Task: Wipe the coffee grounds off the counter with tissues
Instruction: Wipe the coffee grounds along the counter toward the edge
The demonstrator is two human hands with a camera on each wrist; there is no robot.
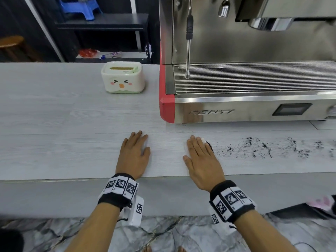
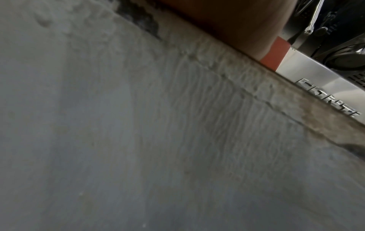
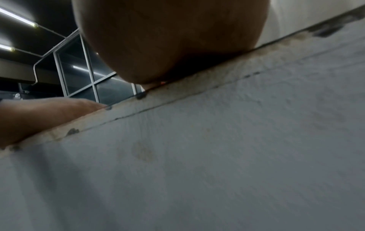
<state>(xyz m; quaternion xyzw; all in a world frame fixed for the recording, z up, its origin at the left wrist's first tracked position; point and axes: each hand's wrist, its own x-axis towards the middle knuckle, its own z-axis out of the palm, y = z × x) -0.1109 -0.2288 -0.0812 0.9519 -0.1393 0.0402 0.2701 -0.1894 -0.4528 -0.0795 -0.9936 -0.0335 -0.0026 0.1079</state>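
Observation:
Black coffee grounds [image 1: 263, 148] are smeared along the pale wood-grain counter [image 1: 63, 124], right of my hands. My right hand [image 1: 200, 155] lies flat with straight fingers and presses a white tissue [image 1: 185, 148] to the counter. Only the tissue's edges show, beside the hand and at a fingertip. A small dark heap of grounds [image 1: 210, 145] sits against the hand's right side. My left hand [image 1: 135, 151] rests flat on bare counter to the left and holds nothing. Both wrist views look up the counter's front face at my palm heels [image 3: 168, 39].
A cream tissue box with a duck face [image 1: 122, 77] stands at the back of the counter. A steel espresso machine with a red corner [image 1: 236, 106] fills the right rear, its steam wand [image 1: 188, 51] hanging over the drip tray. The counter's front edge runs under my wrists.

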